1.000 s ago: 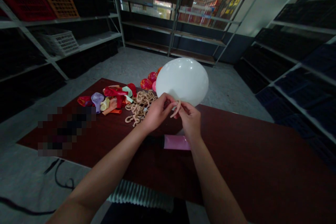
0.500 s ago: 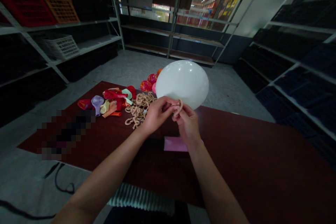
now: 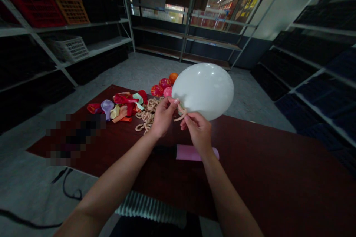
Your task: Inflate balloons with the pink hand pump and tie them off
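Pink cylinder (image 3: 186,152): lies crosswise on the table (image 3: 250,163), nearest the wearer; passes beneath the right wrist.
Right hand (image 3: 200,130): stands nearer the wearer than the left hand (image 3: 164,116); pinches the tan cord (image 3: 183,110) between thumb and forefinger.
Tan cord: bends in a small curve between both grips; points its free end leftward and slightly back toward the wearer, long axis mostly crosswise.
Left hand: reaches a little farther forward; pinches the upper part of the cord with closed fingertips, close against the near-left edge of the white balloon (image 3: 204,89).
Cord heap (image 3: 152,105): lies on the table, just beyond and left of the left hand.
Limp balloons (image 3: 126,99): lie in a mixed pile farther left, beside the heap.
White balloon: bulges just beyond both grips, mainly forward and to the right; shows no clear long axis. Nearer fingertips: seemingly the left. Neck: hidden behind fingers and cord; cannot tell whether encircled.
Small inflated balloons (image 3: 165,83): cluster behind, left of the white balloon.
Metal rack (image 3: 204,59): stands well apart, across the floor.
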`<state>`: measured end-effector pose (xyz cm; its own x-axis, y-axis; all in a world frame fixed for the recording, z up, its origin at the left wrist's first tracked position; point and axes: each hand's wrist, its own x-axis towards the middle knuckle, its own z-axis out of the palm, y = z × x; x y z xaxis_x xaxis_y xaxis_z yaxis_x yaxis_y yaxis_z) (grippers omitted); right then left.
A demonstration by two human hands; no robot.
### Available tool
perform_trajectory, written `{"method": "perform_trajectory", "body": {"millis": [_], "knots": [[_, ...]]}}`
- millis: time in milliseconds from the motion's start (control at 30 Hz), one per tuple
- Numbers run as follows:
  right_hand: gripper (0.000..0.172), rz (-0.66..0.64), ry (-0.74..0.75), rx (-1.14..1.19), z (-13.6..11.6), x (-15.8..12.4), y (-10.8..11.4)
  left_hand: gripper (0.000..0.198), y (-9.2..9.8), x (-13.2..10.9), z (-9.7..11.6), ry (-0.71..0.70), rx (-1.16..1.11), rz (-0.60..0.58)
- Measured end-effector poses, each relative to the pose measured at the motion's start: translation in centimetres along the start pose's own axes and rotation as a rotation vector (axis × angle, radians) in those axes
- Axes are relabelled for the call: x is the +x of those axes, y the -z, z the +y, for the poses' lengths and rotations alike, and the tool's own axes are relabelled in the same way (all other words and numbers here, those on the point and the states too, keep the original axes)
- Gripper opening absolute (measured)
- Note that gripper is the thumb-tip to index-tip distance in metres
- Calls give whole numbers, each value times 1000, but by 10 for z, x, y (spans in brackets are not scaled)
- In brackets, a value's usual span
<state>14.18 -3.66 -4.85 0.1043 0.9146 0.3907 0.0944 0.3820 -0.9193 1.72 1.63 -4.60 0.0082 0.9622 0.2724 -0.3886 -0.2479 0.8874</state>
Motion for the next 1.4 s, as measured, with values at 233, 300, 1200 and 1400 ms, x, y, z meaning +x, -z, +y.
{"method": "perform_trajectory", "body": {"millis": [233,300,1200,1400], "knots": [[19,-72,134,-214,-2,0,3,43,0,3,9,174,-205,70],[19,-78,159,-254,-2,0,4,42,0,4,11,212,-212,88],[26,-165,209,-445,9,0,7,39,7,7,6,330,-309,273],[27,-183,211,-458,17,0,6,40,8,11,2,317,-345,314]]}}
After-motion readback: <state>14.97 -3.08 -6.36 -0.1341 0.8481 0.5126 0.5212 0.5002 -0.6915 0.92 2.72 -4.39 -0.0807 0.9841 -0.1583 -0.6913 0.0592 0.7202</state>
